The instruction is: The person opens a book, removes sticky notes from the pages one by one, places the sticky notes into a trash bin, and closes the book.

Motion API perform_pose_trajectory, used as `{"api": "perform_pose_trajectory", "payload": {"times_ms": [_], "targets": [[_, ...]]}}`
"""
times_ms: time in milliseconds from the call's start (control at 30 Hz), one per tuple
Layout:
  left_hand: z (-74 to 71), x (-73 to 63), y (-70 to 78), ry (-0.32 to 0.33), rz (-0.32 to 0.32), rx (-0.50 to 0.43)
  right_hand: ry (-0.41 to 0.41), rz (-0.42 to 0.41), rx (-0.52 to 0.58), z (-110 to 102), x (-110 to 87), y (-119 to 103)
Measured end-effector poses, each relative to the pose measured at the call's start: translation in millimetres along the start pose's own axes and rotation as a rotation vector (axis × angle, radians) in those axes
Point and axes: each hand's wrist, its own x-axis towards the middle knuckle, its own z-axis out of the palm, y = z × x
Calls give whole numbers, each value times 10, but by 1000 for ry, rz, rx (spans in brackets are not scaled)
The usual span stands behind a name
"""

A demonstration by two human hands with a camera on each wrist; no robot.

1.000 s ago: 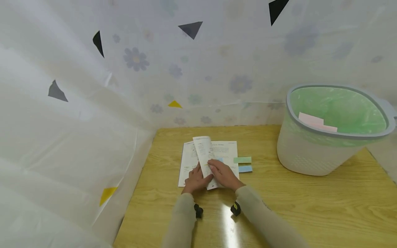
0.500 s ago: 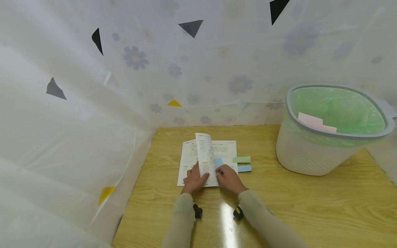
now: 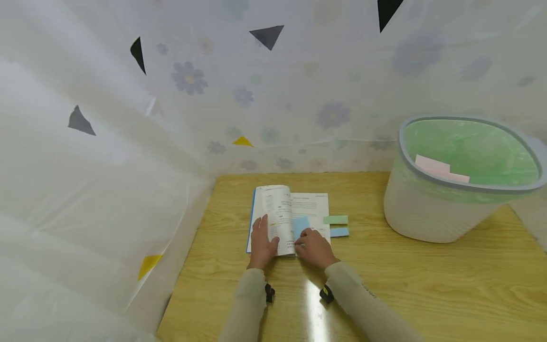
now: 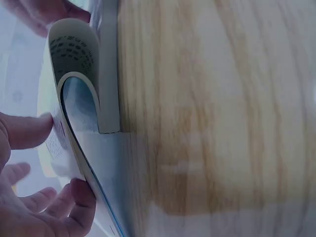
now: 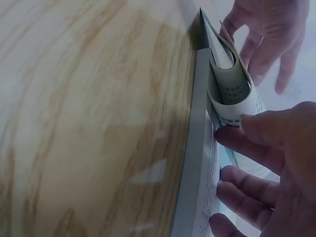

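A printed book [image 3: 309, 202] with a blue cover edge lies open on the wooden table. Its left pages bulge up in a curl beside the gutter, seen end-on in both wrist views. My left hand [image 3: 262, 242] rests on these left pages with its fingers spread, the thumb touching the curled paper. Low on the right page, beside the gutter, my right hand [image 3: 315, 248] touches the book; in the right wrist view its thumb meets the curl and its fingertips meet the flat page. A light blue sticky note [image 3: 301, 224] shows partly above the right hand.
A green tab [image 3: 335, 220] and a blue tab [image 3: 339, 232] stick out from the book's right edge. At the right stands a whitish bin [image 3: 420, 218] with a green liner and pink paper [image 3: 433, 166] in it. Translucent sheeting [image 3: 128, 190] hangs at the left and back.
The lifted pages have turned over leftward and now lie curved on the left side. My left hand has moved onto them; my right hand has drawn back to the gutter, uncovering the blue note.
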Motion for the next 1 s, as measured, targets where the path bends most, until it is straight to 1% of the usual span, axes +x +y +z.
{"api": "perform_pose_trajectory", "payload": {"times_ms": [133, 200, 267, 333, 400, 567, 633, 667, 733, 800, 900, 967, 1000], "targets": [[35, -12, 64, 42, 101, 280, 6, 4, -10, -6, -19, -30], [47, -33, 102, 65, 154, 393, 16, 3, -8, 0, -29, -38], [68, -45, 138, 84, 184, 465, 28, -4, -5, -1, -33, -44], [91, -51, 167, 85, 185, 494, 43, -19, -11, 2, -33, -49], [111, -54, 185, 81, 161, 496, 55, -36, -28, 12, -26, -49], [120, -52, 183, 50, 35, 467, 71, -72, -79, 50, -13, -31], [106, -52, 173, 41, 2, 458, 68, -74, -82, 60, -20, -25], [102, -52, 170, 39, -4, 452, 67, -73, -83, 62, -26, -22], [103, -53, 172, 35, 6, 462, 74, -81, -88, 68, -42, -16], [119, -56, 178, 43, 41, 505, 81, -92, -82, 68, -61, -16], [170, -53, 209, 62, 84, 609, 99, -119, -68, 69, -85, -20], [208, -56, 239, 72, 96, 647, 107, -130, -58, 67, -98, -26], [227, -57, 253, 66, 89, 650, 109, -132, -53, 68, -104, -27]]}}
